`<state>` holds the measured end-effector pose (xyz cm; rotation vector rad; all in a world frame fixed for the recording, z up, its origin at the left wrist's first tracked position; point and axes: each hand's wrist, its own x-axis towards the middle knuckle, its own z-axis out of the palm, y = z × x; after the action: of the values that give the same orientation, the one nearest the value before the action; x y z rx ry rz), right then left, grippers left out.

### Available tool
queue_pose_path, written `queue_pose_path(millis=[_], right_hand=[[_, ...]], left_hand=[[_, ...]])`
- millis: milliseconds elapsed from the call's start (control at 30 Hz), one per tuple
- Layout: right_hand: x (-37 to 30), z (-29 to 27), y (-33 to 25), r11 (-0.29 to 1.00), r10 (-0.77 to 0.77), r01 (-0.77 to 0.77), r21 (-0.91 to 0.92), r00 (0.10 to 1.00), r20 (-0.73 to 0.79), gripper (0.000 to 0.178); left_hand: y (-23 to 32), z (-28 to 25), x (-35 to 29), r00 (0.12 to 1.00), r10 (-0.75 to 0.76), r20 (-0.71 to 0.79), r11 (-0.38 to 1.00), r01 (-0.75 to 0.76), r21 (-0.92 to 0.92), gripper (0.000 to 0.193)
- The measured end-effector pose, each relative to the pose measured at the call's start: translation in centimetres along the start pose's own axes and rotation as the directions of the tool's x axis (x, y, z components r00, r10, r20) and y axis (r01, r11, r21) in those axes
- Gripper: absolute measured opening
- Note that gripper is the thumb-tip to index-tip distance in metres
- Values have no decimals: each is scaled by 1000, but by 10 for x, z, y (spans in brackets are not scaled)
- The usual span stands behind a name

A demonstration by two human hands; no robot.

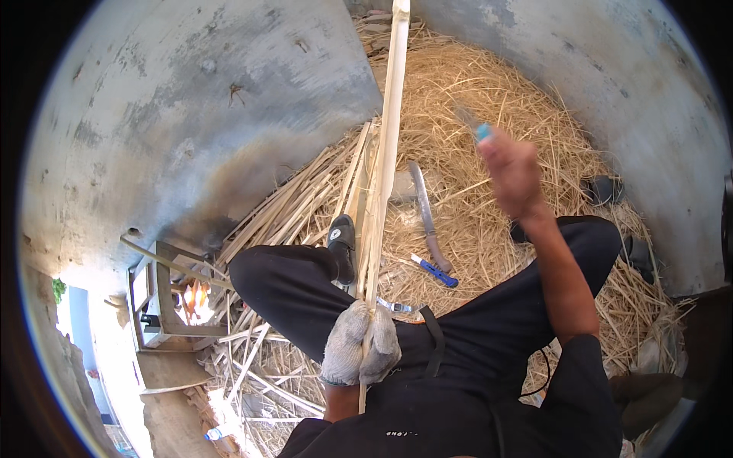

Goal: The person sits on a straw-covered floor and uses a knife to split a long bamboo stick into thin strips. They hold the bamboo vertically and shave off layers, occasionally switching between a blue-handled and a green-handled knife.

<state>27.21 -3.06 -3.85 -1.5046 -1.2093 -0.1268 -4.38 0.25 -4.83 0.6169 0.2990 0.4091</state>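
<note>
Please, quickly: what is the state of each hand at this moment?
Left hand: gloved, closed, holding a long split bamboo strip.
Right hand: bare, closed, holding a turquoise-handled knife, blurred.

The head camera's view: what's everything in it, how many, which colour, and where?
Long split strip: at least 1, pale, lower centre to top edge
Shavings: countless, straw-coloured, covering the ground
Loose strips: many, pale, left of centre
Large knife: 1, grey blade, brown handle, on shavings
Cutter: 1, blue and white, beside large knife's handle
Blue-handled blade: 1, blurred, upper right of centre
Walls: at least 2, grey, left and right
Wooden frame: 1, brownish, lower left
Shoe: 1 clearly visible, black, centre-left
Legs: 2, black-trousered, spread
Left hand: 1, grey-gloved, grip around long strip
Right hand: 1, bare, holding blue-handled blade
</note>
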Motion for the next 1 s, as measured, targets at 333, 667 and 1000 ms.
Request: queue_pose_path(millis=[333,667,1000], right_hand=[[-42,41,-40,925,-378,327,192,824,421,47],[-44,41,-33,952,-291,224,209,875,387,53],[-55,58,-39,935,-330,355,16,850,410,56]], left_hand=[[8,15,15,965,92,-245,951,-12,309,52],[8,5,26,945,60,-321,998,-59,12,46],[0,-10,26,960,126,-252,972,-68,226,28]])
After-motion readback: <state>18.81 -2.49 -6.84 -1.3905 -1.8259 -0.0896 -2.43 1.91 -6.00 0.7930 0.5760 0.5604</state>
